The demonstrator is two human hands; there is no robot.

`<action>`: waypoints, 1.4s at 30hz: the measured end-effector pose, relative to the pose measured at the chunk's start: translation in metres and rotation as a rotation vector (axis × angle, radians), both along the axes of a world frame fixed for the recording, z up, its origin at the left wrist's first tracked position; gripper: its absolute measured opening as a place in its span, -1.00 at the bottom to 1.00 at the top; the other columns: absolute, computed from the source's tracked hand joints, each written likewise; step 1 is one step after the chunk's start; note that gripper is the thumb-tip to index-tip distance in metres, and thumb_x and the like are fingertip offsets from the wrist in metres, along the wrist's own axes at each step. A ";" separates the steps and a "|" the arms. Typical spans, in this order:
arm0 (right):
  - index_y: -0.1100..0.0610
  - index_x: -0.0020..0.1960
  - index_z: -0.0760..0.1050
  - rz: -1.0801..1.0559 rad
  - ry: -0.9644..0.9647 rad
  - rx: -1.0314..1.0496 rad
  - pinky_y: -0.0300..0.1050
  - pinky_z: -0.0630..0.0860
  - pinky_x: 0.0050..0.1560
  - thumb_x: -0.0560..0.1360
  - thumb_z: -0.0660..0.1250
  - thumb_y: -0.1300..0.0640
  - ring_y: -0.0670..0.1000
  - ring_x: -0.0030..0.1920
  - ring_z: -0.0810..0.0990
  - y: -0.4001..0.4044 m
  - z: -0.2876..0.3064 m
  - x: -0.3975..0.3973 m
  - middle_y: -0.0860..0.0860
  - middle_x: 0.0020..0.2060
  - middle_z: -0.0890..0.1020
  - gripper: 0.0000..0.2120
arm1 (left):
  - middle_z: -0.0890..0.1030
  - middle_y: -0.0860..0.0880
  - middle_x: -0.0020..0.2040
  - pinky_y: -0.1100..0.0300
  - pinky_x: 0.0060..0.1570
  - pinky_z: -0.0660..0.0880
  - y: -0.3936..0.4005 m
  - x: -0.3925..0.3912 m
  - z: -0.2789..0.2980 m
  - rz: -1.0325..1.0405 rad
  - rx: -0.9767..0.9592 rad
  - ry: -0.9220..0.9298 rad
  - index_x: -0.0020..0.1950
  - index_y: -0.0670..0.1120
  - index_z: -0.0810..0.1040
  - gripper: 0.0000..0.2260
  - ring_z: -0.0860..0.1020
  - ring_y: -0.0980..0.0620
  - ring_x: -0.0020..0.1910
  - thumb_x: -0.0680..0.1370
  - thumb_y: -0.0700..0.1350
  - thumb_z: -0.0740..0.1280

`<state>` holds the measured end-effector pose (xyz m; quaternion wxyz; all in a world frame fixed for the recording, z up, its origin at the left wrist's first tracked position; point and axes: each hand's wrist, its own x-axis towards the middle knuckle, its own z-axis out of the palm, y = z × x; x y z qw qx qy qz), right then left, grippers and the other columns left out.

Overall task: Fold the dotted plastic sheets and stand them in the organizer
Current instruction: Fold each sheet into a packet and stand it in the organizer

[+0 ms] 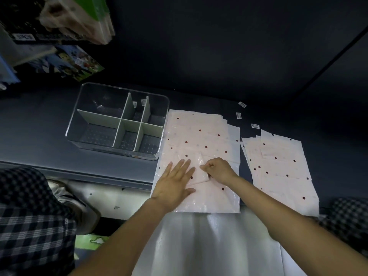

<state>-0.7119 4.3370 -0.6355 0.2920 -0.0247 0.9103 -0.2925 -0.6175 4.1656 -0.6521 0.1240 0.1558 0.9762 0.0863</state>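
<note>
Zero sheets in our organizer so far: left hand flat on the folded sheet, right hand pinching its edge, two stacks left.

My left hand lies flat over the folded sheet, hiding most of it. My right hand covers the sheet's right edge, so I cannot tell how my fingertips hold it. The packages at the upper left are blurred and cut off by the edge, their print unreadable. The small labels on the surface are too small to read. The right pile hides its lower sheets.
</note>
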 end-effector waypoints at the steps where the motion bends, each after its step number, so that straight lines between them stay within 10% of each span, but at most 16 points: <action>1: 0.11 -0.46 0.22 -0.010 -0.004 -0.001 -0.13 0.26 -0.33 0.53 0.30 0.01 -0.01 -0.38 0.33 -0.001 0.001 0.000 -0.01 -0.49 0.36 -0.54 | -0.31 0.00 0.53 0.02 0.48 -0.31 -0.006 -0.002 -0.002 -0.051 -0.054 -0.026 0.54 0.09 -0.22 -0.43 -0.32 0.03 0.50 0.61 0.24 -0.09; 5: 0.09 -0.26 0.42 -0.076 0.070 0.044 -0.14 0.36 -0.26 0.53 0.29 -0.03 0.00 -0.21 0.51 -0.004 0.004 0.011 -0.04 -0.31 0.54 -0.74 | -0.42 -0.09 0.48 -0.03 0.47 -0.32 -0.024 -0.004 -0.004 -0.170 -0.162 -0.061 0.46 0.28 -0.33 -0.46 -0.38 -0.04 0.48 0.57 0.32 -0.16; 11: 0.15 0.07 0.60 0.485 0.980 0.182 -0.07 0.56 -0.01 0.41 0.46 0.14 0.09 0.02 0.63 0.006 -0.007 0.059 0.04 0.00 0.67 -0.75 | -0.47 -0.16 0.44 -0.06 0.45 -0.36 -0.026 -0.004 -0.007 -0.203 -0.197 -0.041 0.42 0.29 -0.42 -0.46 -0.45 -0.11 0.44 0.55 0.34 -0.19; 17: 0.20 0.35 0.43 0.758 0.910 0.363 0.08 0.38 0.33 0.57 0.08 -0.05 0.04 0.35 0.43 0.045 -0.025 0.078 0.07 0.34 0.46 -0.52 | -0.47 -0.12 0.45 -0.04 0.45 -0.36 -0.041 -0.007 -0.009 -0.269 -0.156 -0.056 0.45 0.32 -0.34 -0.45 -0.46 -0.05 0.43 0.54 0.35 -0.15; 26: 0.09 -0.17 0.66 0.512 0.949 0.198 -0.07 0.57 0.03 0.22 0.62 0.07 0.01 -0.06 0.67 0.022 -0.010 0.066 -0.05 -0.07 0.70 -0.76 | -0.17 -0.03 0.57 0.13 0.45 -0.35 -0.061 -0.018 -0.001 -0.253 0.144 -0.134 0.42 0.22 0.28 -0.54 -0.24 0.08 0.52 0.55 0.31 0.08; 37: 0.13 -0.20 0.68 0.750 1.021 0.387 -0.11 0.61 -0.06 0.04 0.62 0.26 0.01 -0.29 0.65 0.008 0.005 0.054 0.01 -0.28 0.69 -0.66 | -0.14 -0.01 0.57 0.13 0.45 -0.31 -0.056 -0.012 0.005 -0.146 0.232 -0.210 0.38 0.17 0.30 -0.59 -0.19 0.07 0.53 0.56 0.21 0.19; 42: 0.19 -0.20 0.66 0.558 1.035 0.184 -0.09 0.61 -0.10 0.09 0.58 0.41 0.08 -0.31 0.64 -0.002 0.037 0.046 0.02 -0.34 0.67 -0.68 | 0.23 0.02 0.51 0.18 0.43 0.07 -0.053 -0.014 0.021 0.009 0.422 -0.161 0.44 0.10 0.28 -0.51 0.13 0.03 0.50 0.54 0.08 0.31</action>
